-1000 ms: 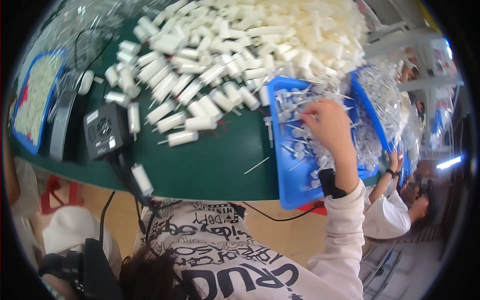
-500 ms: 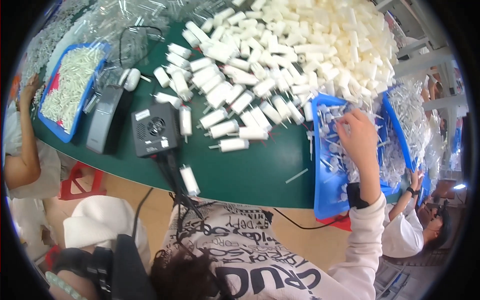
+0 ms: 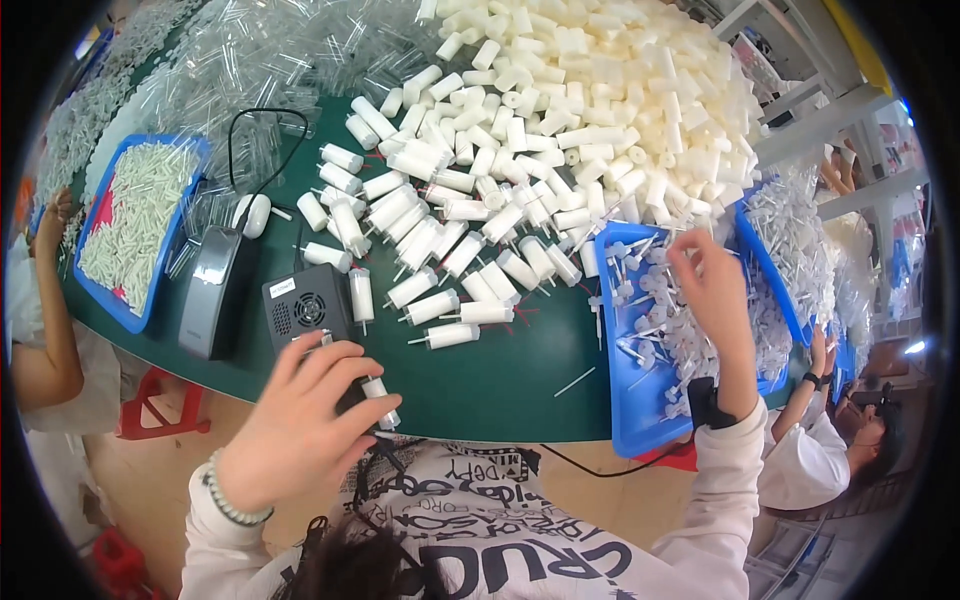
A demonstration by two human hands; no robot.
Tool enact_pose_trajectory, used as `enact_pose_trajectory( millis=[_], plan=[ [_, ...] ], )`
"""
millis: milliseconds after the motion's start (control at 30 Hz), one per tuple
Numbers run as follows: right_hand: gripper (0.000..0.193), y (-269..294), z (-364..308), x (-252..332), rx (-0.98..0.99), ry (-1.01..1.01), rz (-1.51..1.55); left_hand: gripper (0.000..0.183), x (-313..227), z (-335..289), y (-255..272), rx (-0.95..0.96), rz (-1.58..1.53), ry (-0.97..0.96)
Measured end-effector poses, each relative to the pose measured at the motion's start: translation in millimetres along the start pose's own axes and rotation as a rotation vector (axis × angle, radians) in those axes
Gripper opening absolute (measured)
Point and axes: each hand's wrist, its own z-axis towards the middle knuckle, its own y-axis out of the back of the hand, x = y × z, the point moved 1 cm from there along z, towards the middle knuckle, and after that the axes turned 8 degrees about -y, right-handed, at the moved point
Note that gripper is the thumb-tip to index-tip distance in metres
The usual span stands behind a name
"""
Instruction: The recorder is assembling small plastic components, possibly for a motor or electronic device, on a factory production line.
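Note:
My left hand (image 3: 305, 420) is spread with its fingers apart over the black box with a fan grille (image 3: 310, 305) near the table's front edge. Its thumb and fingers come round a white foam-covered cylinder (image 3: 382, 405) lying there; no firm grip shows. My right hand (image 3: 715, 300) hangs over the blue tray (image 3: 622, 400) on the right, thumb and fingertips curled together in a pinch. Whatever lies between those fingertips is too small to make out. Clear plastic parts with thin stems (image 3: 655, 285) fill the tray around it. Several white cylinders with thin tips (image 3: 455, 335) lie mid-table.
A large heap of cream foam tubes (image 3: 640, 110) covers the back. On the left are a blue tray of small white sticks (image 3: 140, 210), a grey device (image 3: 212, 290) and a white mouse (image 3: 252, 215). A second blue tray (image 3: 775, 270) stands far right. Co-workers sit on both sides.
My left hand has come up from below the table edge to the cylinder beside the black box. My right hand stays over the tray, its fingers curled more. The whole view has shifted slightly.

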Motion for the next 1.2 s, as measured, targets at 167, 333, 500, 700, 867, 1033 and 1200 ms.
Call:
enact_pose_trajectory(
  millis=[167,333,500,700,867,1033,1200],
  plan=[
    [0.006,10.1,35.4,25.8,-0.076,0.041,0.349,0.033,7.8,3.0,-20.9,0.116,0.13,0.0],
    [0.015,-37.1,69.4,57.6,0.036,0.371,0.009,0.025,12.0,14.7,-22.5,0.143,0.1,-0.028],
    [0.019,-56.3,76.1,66.0,0.03,0.34,-0.139,0.026,10.2,24.9,-23.1,-0.027,0.053,0.105],
    [0.017,3.6,20.6,82.6,0.091,0.078,0.658,0.053,11.7,35.3,-36.7,-0.184,0.222,0.198],
    [0.018,13.9,-72.2,104.3,0.745,-0.004,1.343,0.064,-18.0,52.4,-4.6,-0.352,-0.583,0.179],
    [0.016,-10.0,-95.2,115.8,0.61,0.201,1.263,0.045,-35.5,63.6,-28.5,-0.404,-1.102,0.135],
    [0.02,-13.1,-107.7,99.4,0.335,0.061,1.314,0.028,-37.0,60.6,-41.7,-0.617,-1.264,0.225]
  ],
)
